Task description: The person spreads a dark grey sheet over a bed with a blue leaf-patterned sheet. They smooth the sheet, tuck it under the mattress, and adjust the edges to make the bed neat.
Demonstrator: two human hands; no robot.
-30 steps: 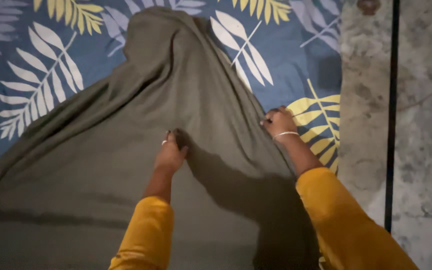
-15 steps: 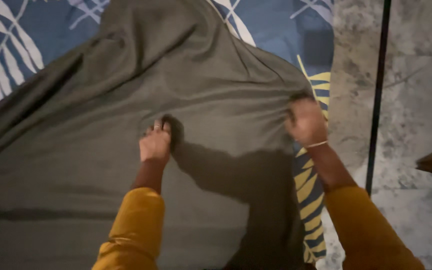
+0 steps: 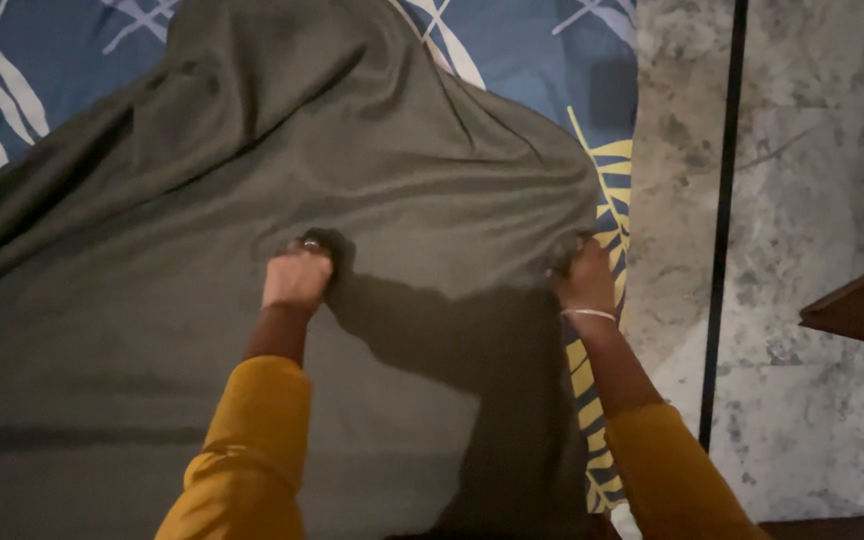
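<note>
From the head view, the olive cloth (image 3: 252, 260) lies spread over the blue leaf-print sheet (image 3: 552, 60). The left hand (image 3: 295, 278) bunches cloth near the cloth's middle, fingers curled shut on it; the right hand (image 3: 584, 282) pinches the cloth's right edge. Uneven pulling could likely skew the cloth, or drag that edge onto the marble floor (image 3: 812, 180).

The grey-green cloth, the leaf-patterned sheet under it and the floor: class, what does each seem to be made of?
Grey-green cloth: a soft matt woven fabric, probably cotton; it creases where the left hand and right hand grip it.
Leaf-patterned sheet: printed fabric, lying flat.
Floor: mottled grey stone or marble-look tiles, split by dark lines.
</note>
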